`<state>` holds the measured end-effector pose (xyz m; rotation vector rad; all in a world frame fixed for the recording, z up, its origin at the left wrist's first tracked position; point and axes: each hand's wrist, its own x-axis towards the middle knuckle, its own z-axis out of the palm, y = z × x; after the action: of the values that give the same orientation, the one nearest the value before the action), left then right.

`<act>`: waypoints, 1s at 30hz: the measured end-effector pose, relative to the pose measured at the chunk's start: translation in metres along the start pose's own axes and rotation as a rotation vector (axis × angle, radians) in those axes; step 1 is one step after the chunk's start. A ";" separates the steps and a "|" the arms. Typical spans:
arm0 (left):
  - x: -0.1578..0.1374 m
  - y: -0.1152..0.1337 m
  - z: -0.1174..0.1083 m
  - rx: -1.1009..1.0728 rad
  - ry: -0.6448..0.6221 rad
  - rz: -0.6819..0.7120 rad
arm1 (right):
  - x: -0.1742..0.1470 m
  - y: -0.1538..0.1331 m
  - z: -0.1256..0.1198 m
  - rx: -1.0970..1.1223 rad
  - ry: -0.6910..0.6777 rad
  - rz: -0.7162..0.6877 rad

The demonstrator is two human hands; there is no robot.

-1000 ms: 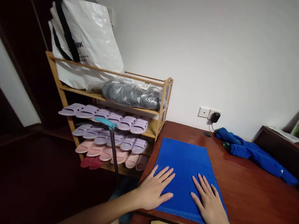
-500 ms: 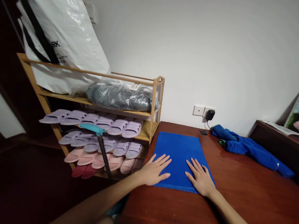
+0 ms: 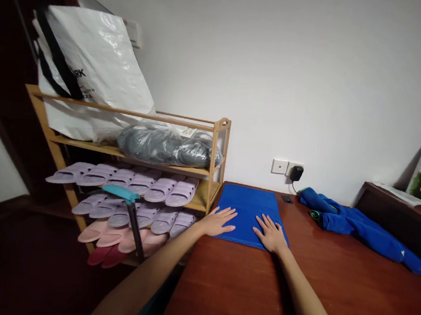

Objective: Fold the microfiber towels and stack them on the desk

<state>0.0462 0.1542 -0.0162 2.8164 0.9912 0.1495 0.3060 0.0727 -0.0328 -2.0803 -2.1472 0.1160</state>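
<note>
The fingers (image 3: 227, 213) of the left hand (image 3: 214, 223) are spread, lying flat on the near left part of a blue cloth (image 3: 248, 204); those of the right hand (image 3: 273, 237) are fanned out too, over its near right corner. Neither hand pinches anything.

The cloth lies flat at the far left of the reddish-brown surface (image 3: 230, 285), its far edge almost at the wall (image 3: 274, 84). A second ago its near edge lay close to the surface's near edge; the cloth and both hands have since moved far, and the arms now stretch out long. It appears to have kept flat on the way, and little room seems left beyond it for more of that movement.

To the right, apart from the cloth, lies a crumpled blue garment (image 3: 354, 221), with a black plug (image 3: 296, 173) on the wall behind its left end. Left of the surface stands a wooden rack (image 3: 214, 148) holding slippers (image 3: 160, 188) and a white bag (image 3: 103, 61).
</note>
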 end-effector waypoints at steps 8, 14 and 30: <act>0.018 -0.023 0.002 0.008 0.026 -0.006 | 0.029 0.003 0.003 -0.006 0.010 -0.003; 0.013 -0.016 -0.004 0.030 0.029 -0.013 | 0.027 0.000 0.003 -0.001 0.038 -0.005; -0.017 0.012 -0.020 0.060 -0.013 -0.093 | -0.013 -0.001 -0.025 -0.028 0.126 0.034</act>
<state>0.0378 0.1367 0.0049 2.8133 1.1400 0.0917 0.3090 0.0589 -0.0083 -2.0804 -2.0520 -0.0404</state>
